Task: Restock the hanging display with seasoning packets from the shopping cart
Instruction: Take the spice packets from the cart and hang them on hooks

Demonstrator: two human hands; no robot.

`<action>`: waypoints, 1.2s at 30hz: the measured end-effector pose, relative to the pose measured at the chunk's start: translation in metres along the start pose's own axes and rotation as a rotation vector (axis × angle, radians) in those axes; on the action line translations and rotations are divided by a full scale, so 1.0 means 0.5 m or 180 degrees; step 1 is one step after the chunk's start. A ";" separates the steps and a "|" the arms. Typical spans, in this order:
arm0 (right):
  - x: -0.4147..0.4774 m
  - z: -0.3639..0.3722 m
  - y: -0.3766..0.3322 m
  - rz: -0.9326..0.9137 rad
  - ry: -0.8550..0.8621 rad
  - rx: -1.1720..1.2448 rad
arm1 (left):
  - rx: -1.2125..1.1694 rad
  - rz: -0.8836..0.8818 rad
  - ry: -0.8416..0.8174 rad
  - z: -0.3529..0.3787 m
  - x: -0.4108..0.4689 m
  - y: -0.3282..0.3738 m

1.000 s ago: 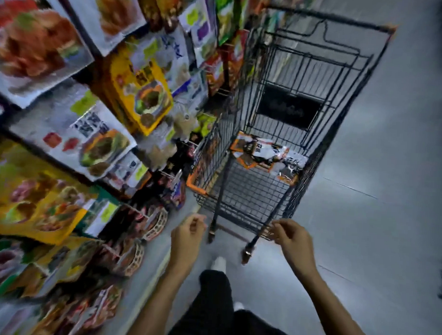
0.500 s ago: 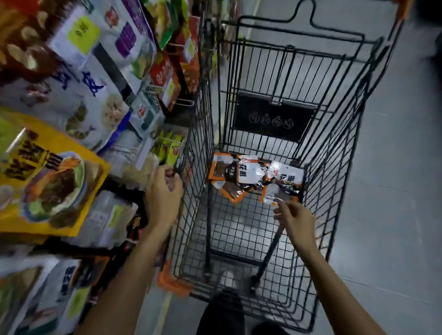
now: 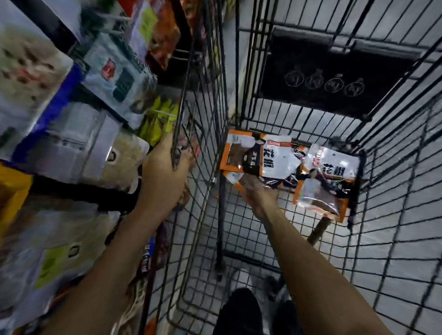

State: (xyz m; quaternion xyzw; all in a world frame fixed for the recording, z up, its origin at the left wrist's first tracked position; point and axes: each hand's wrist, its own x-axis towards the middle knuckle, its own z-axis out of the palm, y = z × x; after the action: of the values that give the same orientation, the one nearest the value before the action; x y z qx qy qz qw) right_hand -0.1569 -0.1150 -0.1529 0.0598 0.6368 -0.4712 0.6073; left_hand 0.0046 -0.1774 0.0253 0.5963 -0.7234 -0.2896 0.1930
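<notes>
Right hand [image 3: 259, 193] has gone deeper into shopping cart [image 3: 393, 223]; left hand [image 3: 164, 173] curls round cart's side wire. Rec.: pinch one packet's edge, lift clear w/o dragging the rest. Seasoning packets [image 3: 285, 164] lie on cart floor, far end, touching right hand's blurred fingers; grip not discernible.

Seasoning packets [image 3: 331, 171]: large dark characters, seemingly 花椒
Cart plaque [image 3: 294, 57]: four round pictograms, no legible words
Hanging display [image 3: 113, 73]: print blurred

Shop aisle: black wire shopping cart [image 3: 401, 198] on grey floor [image 3: 244, 55], hanging display [image 3: 67, 99] of packaged foods filling left side.
</notes>
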 end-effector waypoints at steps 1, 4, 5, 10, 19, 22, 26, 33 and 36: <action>0.025 0.007 0.004 0.0120 -0.0164 0.0308 | -0.0001 0.0082 0.0011 -0.003 0.000 -0.005; 0.079 0.021 -0.008 0.0467 -0.0122 0.0923 | 0.0051 0.0254 0.0066 -0.008 0.002 -0.014; 0.093 0.029 -0.016 0.0556 0.0002 0.1110 | 0.0016 0.0269 0.0057 -0.009 0.003 -0.014; 0.116 0.055 -0.047 0.0773 0.0586 0.1580 | -0.0156 0.0253 0.0079 -0.005 0.006 -0.014; 0.014 -0.037 -0.028 0.0257 0.0970 0.1772 | -0.0231 0.0141 -0.0018 -0.008 0.003 -0.004; -0.014 -0.109 0.008 0.0029 0.1740 0.1538 | -0.0258 0.0075 -0.0032 -0.011 0.001 0.001; -0.085 -0.171 0.012 -0.0256 0.1899 0.0876 | -0.0100 0.0104 -0.0048 -0.020 -0.006 0.012; -0.283 -0.215 -0.053 -0.1020 0.1075 0.0144 | 0.0619 0.0647 0.0936 -0.050 -0.055 0.089; -0.348 -0.218 -0.083 -0.1234 0.0500 -0.0092 | 0.0146 0.0942 0.0390 -0.010 -0.085 0.140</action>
State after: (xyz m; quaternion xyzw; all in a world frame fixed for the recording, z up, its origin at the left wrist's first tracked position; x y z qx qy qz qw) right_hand -0.2178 0.0220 -0.0062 -0.0361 0.6884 -0.5640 0.4546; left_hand -0.0358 -0.1285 0.0772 0.5040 -0.7966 -0.2044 0.2637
